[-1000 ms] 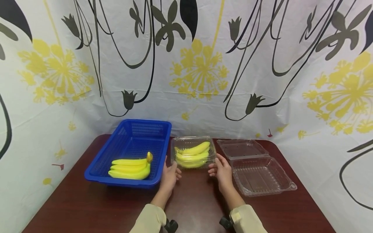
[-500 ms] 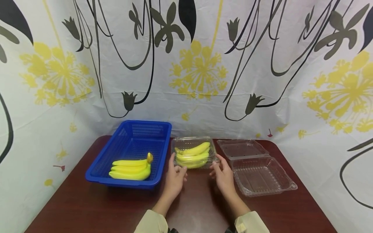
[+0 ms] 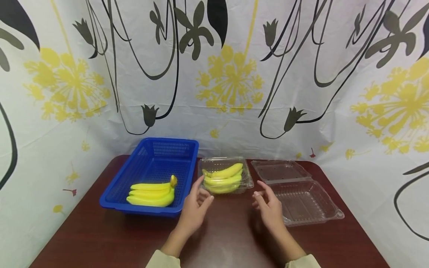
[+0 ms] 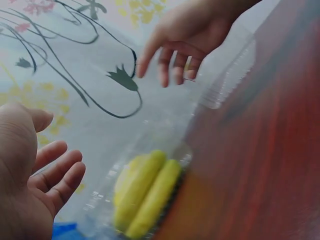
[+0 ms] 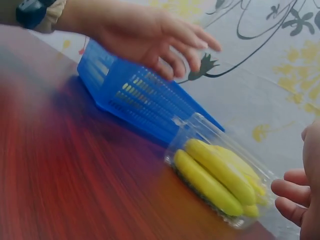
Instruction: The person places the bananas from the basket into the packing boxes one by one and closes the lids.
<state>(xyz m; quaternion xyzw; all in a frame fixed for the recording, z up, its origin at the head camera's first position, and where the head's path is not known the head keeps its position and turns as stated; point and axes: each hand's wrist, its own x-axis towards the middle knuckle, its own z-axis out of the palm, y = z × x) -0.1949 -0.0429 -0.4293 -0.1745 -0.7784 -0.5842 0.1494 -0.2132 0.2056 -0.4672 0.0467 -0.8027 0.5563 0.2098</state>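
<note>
A closed clear plastic clamshell box (image 3: 247,171) stands at the back middle of the table, with a bunch of yellow bananas (image 3: 222,182) inside. My left hand (image 3: 194,208) is in front of its left corner, fingers relaxed and holding nothing. In the head view the index fingertip overlaps the box corner, but the left wrist view has the hand apart from it. My right hand (image 3: 270,208) hovers to the right of the box, loosely bent and holding nothing. Both wrist views show the bananas (image 4: 145,195) through the clear plastic (image 5: 200,125).
A blue plastic basket (image 3: 110,193) at the left holds another bunch of bananas (image 3: 152,195). At the right lies a second clear clamshell box (image 3: 305,204) with its lid (image 3: 279,171) folded back. Behind the dark red table (image 3: 228,238) hangs a patterned cloth (image 3: 228,130).
My hands were at the front corners of the closed box. They have drawn apart and back toward me, the right hand moving off to the right. The box has stayed put.
</note>
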